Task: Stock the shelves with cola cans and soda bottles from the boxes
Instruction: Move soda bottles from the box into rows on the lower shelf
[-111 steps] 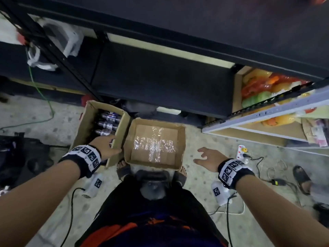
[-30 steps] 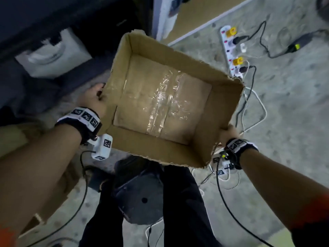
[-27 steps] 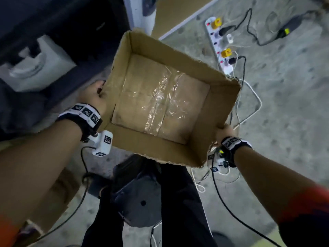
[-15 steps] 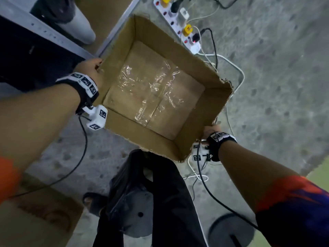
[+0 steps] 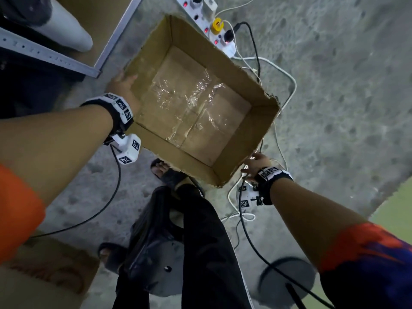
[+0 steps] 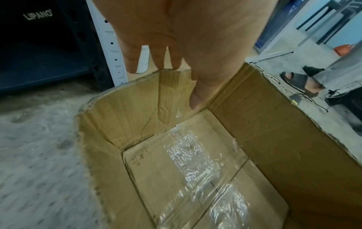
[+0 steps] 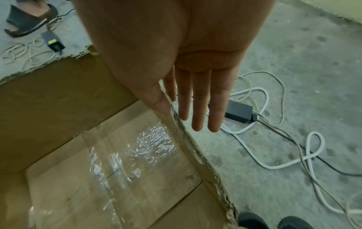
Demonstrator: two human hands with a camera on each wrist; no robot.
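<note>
"Over the bare floor at mid-frame, both hands had the box between them. It was empty, nothing inside but the taped bottom."

"How was it held?"

"His left hand pinched the left wall, with the thumb inside and the fingers over the rim outside. His right hand, at the lower right corner, no longer clutched it. Its fingers were straight and slightly spread beside the wall, and the thumb lay along the rim. I couldn't tell whether they still bore any weight."

"What had changed?"

"Seconds before, the box sat by the shelf next to the one with the bottles. He had lifted it and swung it aside, so the power strip now showed past its top edge and cables ran under its right side. I couldn't tell whether it had touched down."

"And the task?"

"I'd say that box was finished and he was clearing it away. No can or bottle was in sight. Cardboard in the lower left corner may have been the other box, and what remained to stock was probably in there."
</note>
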